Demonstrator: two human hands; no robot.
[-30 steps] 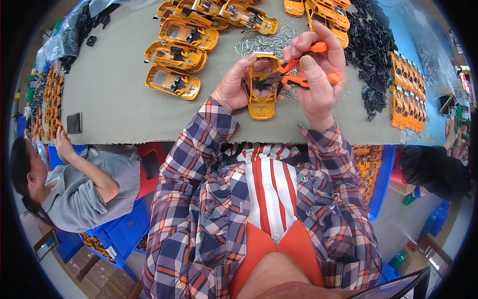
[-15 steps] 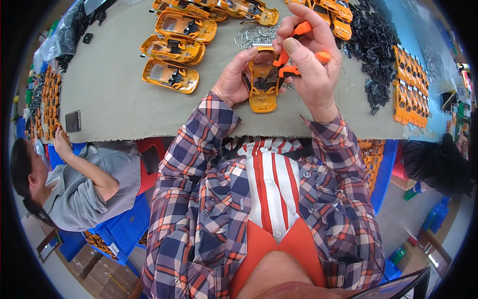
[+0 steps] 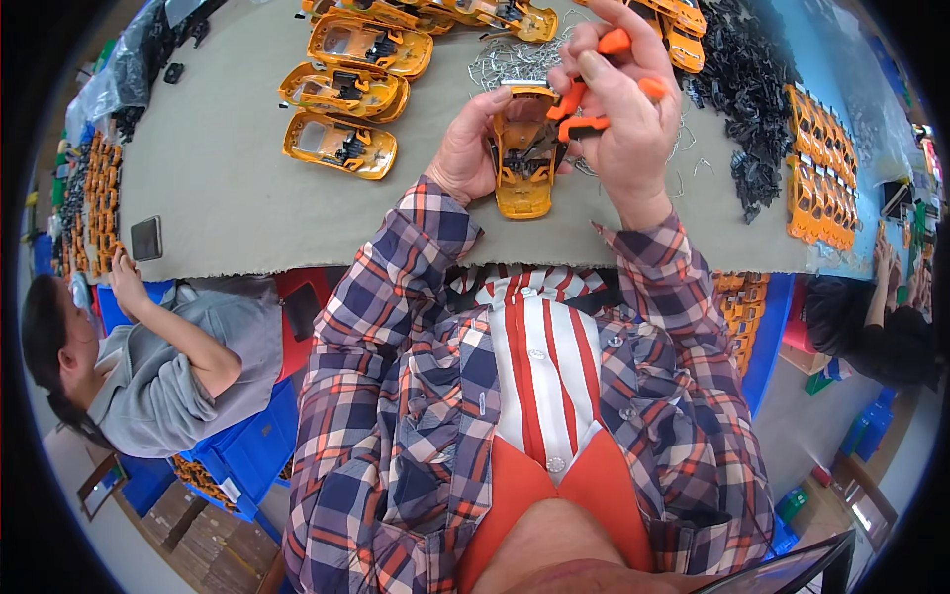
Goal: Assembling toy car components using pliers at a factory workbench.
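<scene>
My left hand (image 3: pixel 465 148) is closed around the left side of a yellow-orange toy car body (image 3: pixel 524 202), which lies with its hollow inside up and black parts within. A pale strip shows at its far end. My right hand (image 3: pixel 629 124) is closed on several bright orange pieces (image 3: pixel 571 101); some stick out between its fingers. One of them, an L-shaped piece with a dark inner edge (image 3: pixel 584 127), is beside the car's right side. Whether it touches the car, I cannot tell, and the exact kind of these pieces is not clear.
More toy car bodies (image 3: pixel 341 146) lie at the far left. Beyond my hands is a pile of bent metal wires (image 3: pixel 515 61). Black parts (image 3: pixel 757 129) are heaped at right, near rows of orange car bodies (image 3: pixel 823 168). A phone (image 3: pixel 146 239) and a co-worker (image 3: pixel 178 366) are at left.
My right hand has shifted slightly up and right with the orange pieces. The car body stays in my left hand. At the far right, another person's forearm has come into view.
</scene>
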